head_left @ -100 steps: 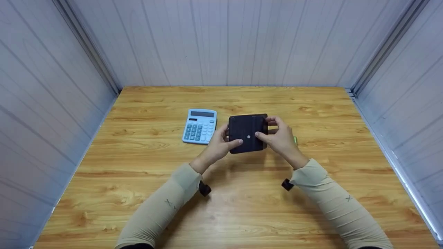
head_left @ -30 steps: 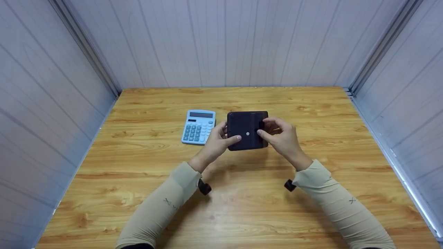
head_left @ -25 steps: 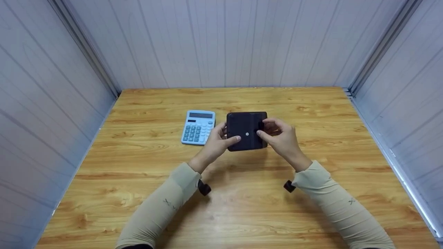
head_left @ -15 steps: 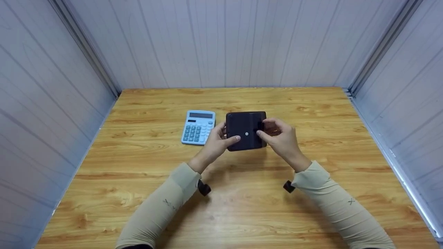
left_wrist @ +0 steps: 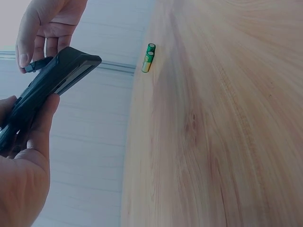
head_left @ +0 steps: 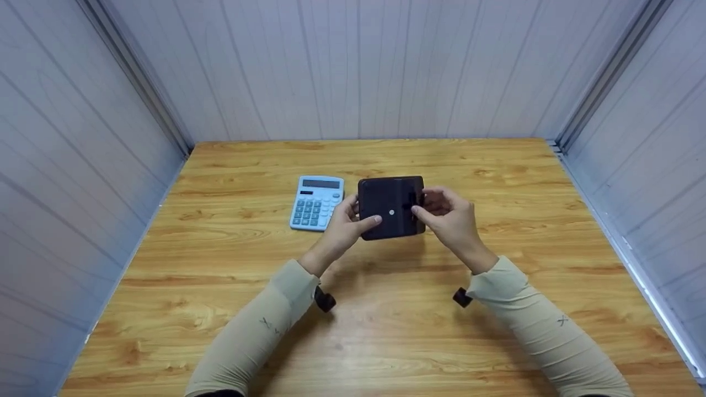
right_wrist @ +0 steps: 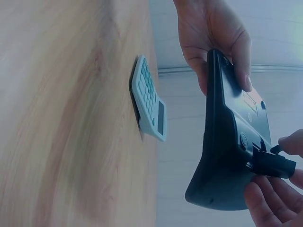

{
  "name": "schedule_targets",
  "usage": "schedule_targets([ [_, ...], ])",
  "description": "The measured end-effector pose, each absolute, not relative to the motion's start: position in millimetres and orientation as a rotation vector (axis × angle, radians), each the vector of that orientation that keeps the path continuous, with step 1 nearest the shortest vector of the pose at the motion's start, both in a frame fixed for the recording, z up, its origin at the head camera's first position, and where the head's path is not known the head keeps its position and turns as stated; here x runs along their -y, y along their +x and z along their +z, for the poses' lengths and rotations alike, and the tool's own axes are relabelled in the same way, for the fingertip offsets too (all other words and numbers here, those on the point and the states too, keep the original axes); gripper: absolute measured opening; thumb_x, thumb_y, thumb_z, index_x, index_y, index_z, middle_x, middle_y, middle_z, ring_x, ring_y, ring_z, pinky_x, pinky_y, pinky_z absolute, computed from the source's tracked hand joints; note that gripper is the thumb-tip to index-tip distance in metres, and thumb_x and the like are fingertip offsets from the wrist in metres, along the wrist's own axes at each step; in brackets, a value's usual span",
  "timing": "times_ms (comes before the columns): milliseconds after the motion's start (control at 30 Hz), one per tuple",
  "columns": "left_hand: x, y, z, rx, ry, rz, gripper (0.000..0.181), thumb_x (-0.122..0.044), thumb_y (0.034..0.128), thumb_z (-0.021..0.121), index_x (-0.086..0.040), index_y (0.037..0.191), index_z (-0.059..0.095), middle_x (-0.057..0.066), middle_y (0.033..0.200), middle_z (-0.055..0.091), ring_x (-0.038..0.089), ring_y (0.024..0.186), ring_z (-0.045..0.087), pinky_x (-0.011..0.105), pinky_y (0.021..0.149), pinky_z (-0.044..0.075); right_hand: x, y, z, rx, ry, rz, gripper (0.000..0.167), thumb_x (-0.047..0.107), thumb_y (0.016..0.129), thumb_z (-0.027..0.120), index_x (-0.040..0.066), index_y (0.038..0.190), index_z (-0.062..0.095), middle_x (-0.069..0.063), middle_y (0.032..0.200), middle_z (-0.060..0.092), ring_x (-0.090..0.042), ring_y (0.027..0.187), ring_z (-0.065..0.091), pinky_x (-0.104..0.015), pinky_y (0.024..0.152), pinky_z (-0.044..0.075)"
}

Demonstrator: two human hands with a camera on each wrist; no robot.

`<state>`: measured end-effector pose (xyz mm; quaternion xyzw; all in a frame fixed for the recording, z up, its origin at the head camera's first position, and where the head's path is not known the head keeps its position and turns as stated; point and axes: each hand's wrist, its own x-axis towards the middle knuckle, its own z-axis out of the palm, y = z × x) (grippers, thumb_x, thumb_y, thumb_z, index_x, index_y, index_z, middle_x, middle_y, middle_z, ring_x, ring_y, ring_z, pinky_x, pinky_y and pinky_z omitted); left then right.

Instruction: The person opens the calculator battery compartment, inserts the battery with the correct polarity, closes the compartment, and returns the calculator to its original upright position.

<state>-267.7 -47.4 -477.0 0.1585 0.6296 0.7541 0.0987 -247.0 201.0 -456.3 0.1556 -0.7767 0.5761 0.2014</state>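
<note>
A black device (head_left: 386,221), its back facing up, is held above the table. My left hand (head_left: 343,227) grips its left side, thumb on the back and fingers beneath. At the other end my right hand (head_left: 453,221) pinches a small black cover (right_wrist: 273,164), which stands tilted out from the device's back in the right wrist view. Two green-and-yellow batteries (left_wrist: 148,59) show on the table in the left wrist view; none can be seen in the head view. The device's front is mostly hidden.
A light blue calculator (head_left: 316,203) lies face up on the wooden table (head_left: 353,342), just left of the device. Pale panelled walls (head_left: 353,66) stand behind the table and on both sides.
Since the earliest frame, the device has shifted slightly up and left with my left hand. My right hand has moved a little to the right, and the green thing beside it has gone out of sight.
</note>
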Motion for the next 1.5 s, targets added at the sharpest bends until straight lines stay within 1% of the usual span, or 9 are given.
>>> schedule_targets([
  [500, 52.2, -269.3, -475.4, -1.899, 0.461, 2.216, 0.057, 0.005, 0.0999, 0.071, -0.001, 0.154, 0.053, 0.021, 0.133, 0.072, 0.022, 0.111, 0.078, 0.038, 0.092, 0.068, -220.8, -258.4, -451.5, 2.252, 0.334, 1.511, 0.030, -0.001, 0.090, 0.086, -0.003, 0.119, 0.077, -0.023, 0.096, 0.076, 0.001, 0.079, 0.067, -0.011, 0.074, 0.058],
  [800, 52.9, -270.7, -474.8, -1.894, 0.453, 2.215, 0.057, 0.006, 0.1004, 0.070, 0.000, 0.154, 0.052, 0.023, 0.135, 0.071, 0.024, 0.113, 0.078, 0.038, 0.094, 0.068, -231.3, -259.0, -454.1, 2.353, 0.327, 1.462, 0.027, 0.002, 0.093, 0.085, -0.001, 0.119, 0.078, -0.021, 0.096, 0.077, 0.002, 0.078, 0.067, -0.012, 0.074, 0.058],
  [1233, 54.4, -271.7, -474.4, -1.902, 0.429, 2.213, 0.056, 0.006, 0.1002, 0.070, 0.000, 0.153, 0.053, 0.023, 0.134, 0.072, 0.025, 0.111, 0.079, 0.039, 0.091, 0.068, -240.6, -261.5, -461.7, 2.490, 0.342, 1.412, 0.033, 0.000, 0.090, 0.086, -0.007, 0.121, 0.075, -0.023, 0.097, 0.077, 0.001, 0.077, 0.067, -0.010, 0.072, 0.057],
  [1500, 56.3, -271.9, -475.4, -1.905, 0.433, 2.223, 0.055, 0.005, 0.1004, 0.070, -0.001, 0.153, 0.053, 0.021, 0.134, 0.072, 0.024, 0.111, 0.078, 0.039, 0.092, 0.068, -242.7, -260.0, -466.0, 2.587, 0.359, 1.380, 0.034, 0.002, 0.092, 0.084, -0.008, 0.123, 0.074, -0.021, 0.100, 0.077, -0.006, 0.080, 0.068, -0.011, 0.072, 0.057],
])
